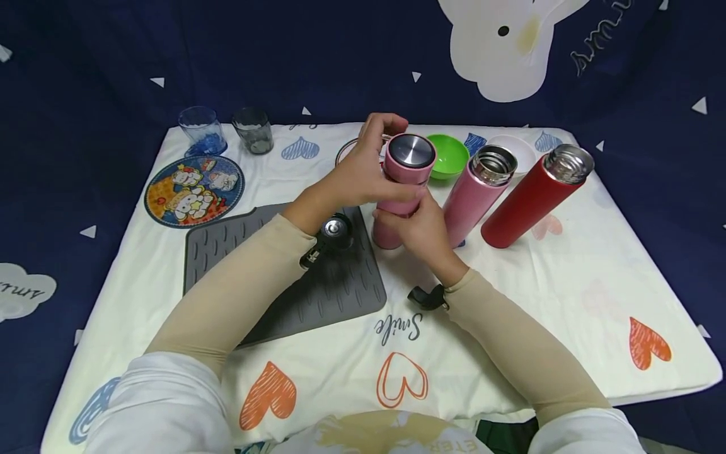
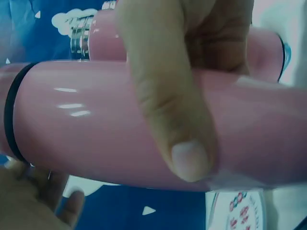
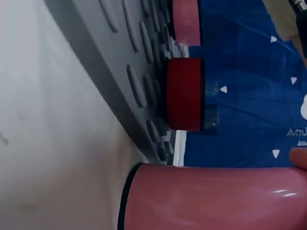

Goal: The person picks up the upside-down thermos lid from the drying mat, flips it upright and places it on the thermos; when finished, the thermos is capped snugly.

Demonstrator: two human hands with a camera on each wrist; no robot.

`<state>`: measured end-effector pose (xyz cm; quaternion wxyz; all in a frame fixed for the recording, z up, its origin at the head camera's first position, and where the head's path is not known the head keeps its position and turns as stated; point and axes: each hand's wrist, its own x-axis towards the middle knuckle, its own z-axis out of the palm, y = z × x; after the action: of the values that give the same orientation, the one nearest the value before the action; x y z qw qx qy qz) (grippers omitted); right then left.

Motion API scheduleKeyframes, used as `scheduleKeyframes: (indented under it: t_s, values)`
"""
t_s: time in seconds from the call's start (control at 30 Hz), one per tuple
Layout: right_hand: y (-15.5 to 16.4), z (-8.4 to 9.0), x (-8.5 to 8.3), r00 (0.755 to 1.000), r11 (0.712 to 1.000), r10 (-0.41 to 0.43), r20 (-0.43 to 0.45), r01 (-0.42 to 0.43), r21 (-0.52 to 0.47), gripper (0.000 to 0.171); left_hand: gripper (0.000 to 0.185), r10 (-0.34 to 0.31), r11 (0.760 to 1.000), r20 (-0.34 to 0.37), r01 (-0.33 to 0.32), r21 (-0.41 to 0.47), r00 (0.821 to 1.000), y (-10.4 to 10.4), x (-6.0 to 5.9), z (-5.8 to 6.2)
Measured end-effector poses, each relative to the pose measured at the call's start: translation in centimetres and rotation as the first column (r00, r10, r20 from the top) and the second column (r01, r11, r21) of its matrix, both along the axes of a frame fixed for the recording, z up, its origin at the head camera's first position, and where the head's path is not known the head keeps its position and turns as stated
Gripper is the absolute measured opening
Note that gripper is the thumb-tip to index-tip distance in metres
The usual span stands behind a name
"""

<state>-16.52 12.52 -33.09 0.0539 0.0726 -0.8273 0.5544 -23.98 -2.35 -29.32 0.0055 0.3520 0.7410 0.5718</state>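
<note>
A pink thermos with a brushed silver top stands upright on the white cloth beside the grey mat's right edge. My left hand curls round its upper part, fingers behind and thumb across the front. Lower down, my right hand grips the body. In the left wrist view that hand's thumb lies across the pink wall, and a black ring marks the seam under the lid. The right wrist view has the thermos's base on the cloth.
Uncapped pink and red thermoses stand to the right. A red lid and a pink lid sit on the ridged mat. Behind are a green bowl and white bowl; left, two glasses and a cartoon-printed plate.
</note>
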Motion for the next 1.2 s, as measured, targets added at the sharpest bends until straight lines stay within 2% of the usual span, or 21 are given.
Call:
scheduleKeyframes:
  t_s: [0.17, 0.4, 0.63, 0.73, 0.8, 0.9, 1.03, 1.1, 1.2]
  values:
    - [-0.1, 0.2, 0.0, 1.0, 0.999, 0.025, -0.008, -0.025, -0.033, 0.061, 0.083, 0.013, 1.0, -0.007, -0.013, -0.012, 1.0, 0.1, 0.1, 0.0]
    - [-0.9, -0.1, 0.0, 0.998, 0.997, 0.06, -0.009, -0.061, -0.04, 0.063, 0.082, 0.056, 0.998, -0.069, -0.058, -0.019, 0.996, -1.2, 0.4, -0.3]
    - [0.7, -3.9, -2.2, 0.999, 0.999, 0.034, -0.039, -0.036, -0.033, 0.067, 0.081, 0.016, 0.999, -0.002, -0.016, -0.033, 1.0, -0.5, 0.3, 0.1]
    - [1.2, -3.9, -1.9, 0.999, 0.999, 0.019, -0.04, -0.02, -0.029, 0.066, 0.082, 0.029, 0.999, -0.014, -0.029, -0.029, 0.999, 0.2, 0.3, -0.1]
    - [1.4, -3.9, -1.8, 0.999, 1.0, 0.007, -0.034, -0.008, -0.029, 0.067, 0.081, 0.017, 1.0, -0.001, -0.017, 0.008, 1.0, 0.5, 0.3, -0.1]
    - [1.4, -3.9, -1.8, 0.999, 0.999, 0.005, -0.032, -0.006, -0.038, 0.066, 0.086, 0.005, 1.0, -0.027, -0.005, 0.002, 1.0, 0.4, 0.3, 0.0]
    - [1.0, -3.8, -2.1, 0.999, 0.998, 0.034, -0.039, -0.035, -0.042, 0.066, 0.087, 0.066, 0.998, -0.061, -0.066, 0.0, 0.996, -0.1, 0.5, 0.2]
    - [0.9, -3.8, -2.2, 0.999, 0.999, 0.029, -0.043, -0.03, -0.017, 0.067, 0.088, 0.067, 0.997, -0.058, -0.066, 0.033, 0.996, -0.2, 0.7, 0.1]
    - [1.2, -3.7, -1.9, 0.999, 1.0, 0.021, -0.039, -0.021, 0.016, 0.067, 0.096, 0.102, 0.995, -0.068, -0.103, -0.007, 0.992, 0.1, 1.0, -0.2]
